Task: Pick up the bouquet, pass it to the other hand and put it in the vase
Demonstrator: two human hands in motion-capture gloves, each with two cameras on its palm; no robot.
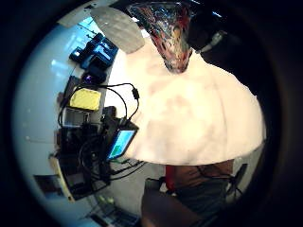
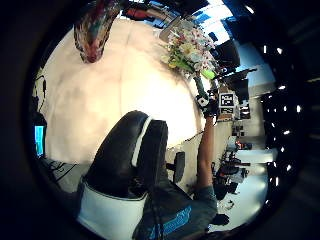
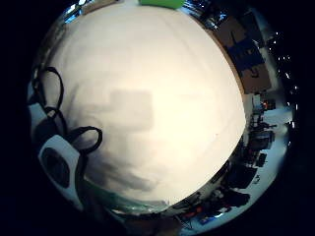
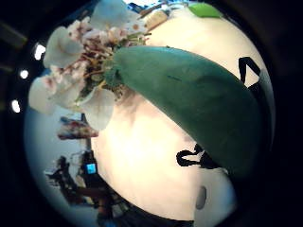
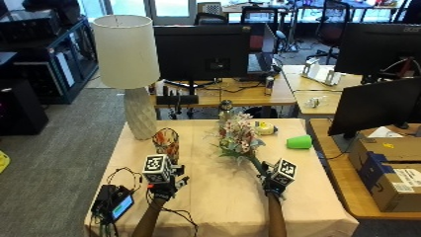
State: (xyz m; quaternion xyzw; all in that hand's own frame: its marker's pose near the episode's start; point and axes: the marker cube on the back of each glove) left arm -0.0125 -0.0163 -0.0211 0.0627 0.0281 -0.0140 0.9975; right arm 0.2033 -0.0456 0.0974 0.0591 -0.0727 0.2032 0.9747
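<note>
Cloth-covered table (image 5: 224, 197): right hand (image 5: 273, 186) grips the bouquet (image 5: 238, 139); left hand (image 5: 164, 187) holds nothing, fingers mostly hidden.

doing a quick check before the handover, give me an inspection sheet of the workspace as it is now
surface: table under a beige cloth, bare between the hands.
job's things: bouquet held up over the table by its green stem; vase, patterned glass, upright near the lamp, nothing seen in it.
clutter: white lamp, green cup on its side, yellow item behind the flowers.
hands: right hand grips the bouquet stem; left hand holds nothing, its fingers not clear.
cables: black cable looping to a small screen device at the left corner.
surroundings: desks with monitors, cardboard boxes to the right.
</note>
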